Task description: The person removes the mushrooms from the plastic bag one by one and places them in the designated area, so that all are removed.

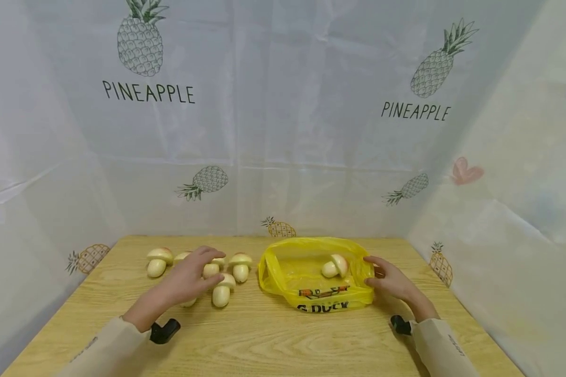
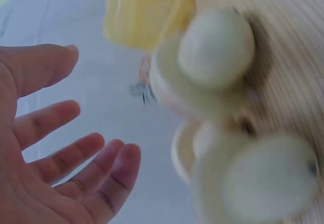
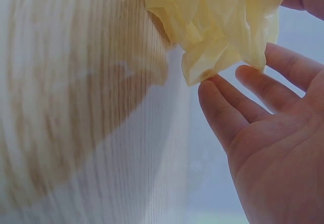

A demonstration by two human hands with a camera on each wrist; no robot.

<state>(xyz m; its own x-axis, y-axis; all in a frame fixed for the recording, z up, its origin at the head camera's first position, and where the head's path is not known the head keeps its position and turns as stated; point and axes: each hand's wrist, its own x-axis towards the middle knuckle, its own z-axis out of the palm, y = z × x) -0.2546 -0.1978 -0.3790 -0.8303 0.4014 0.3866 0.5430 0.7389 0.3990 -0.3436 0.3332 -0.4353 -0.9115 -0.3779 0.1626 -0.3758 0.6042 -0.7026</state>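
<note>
My left hand (image 1: 193, 275) hovers above a group of pale toy mushrooms, fingers spread and nothing held. One mushroom (image 1: 220, 296) lies just below its thumb, another (image 1: 241, 269) to its right. In the left wrist view, blurred mushrooms (image 2: 217, 49) stand apart from the hand (image 2: 66, 143). A yellow plastic bag (image 1: 287, 298) with its mouth wide lies to the right, one mushroom (image 1: 336, 266) inside it. My right hand (image 1: 393, 283) touches the bag's right edge; in the right wrist view its fairly straight fingers (image 3: 223, 112) rest against the crumpled plastic (image 3: 223, 36).
A mushroom (image 1: 158, 264) lies at the far left of the group, and others are partly hidden by the left hand. Pale sheeting (image 1: 283, 131) printed with pineapples hangs behind and beside the wooden table (image 1: 264, 340).
</note>
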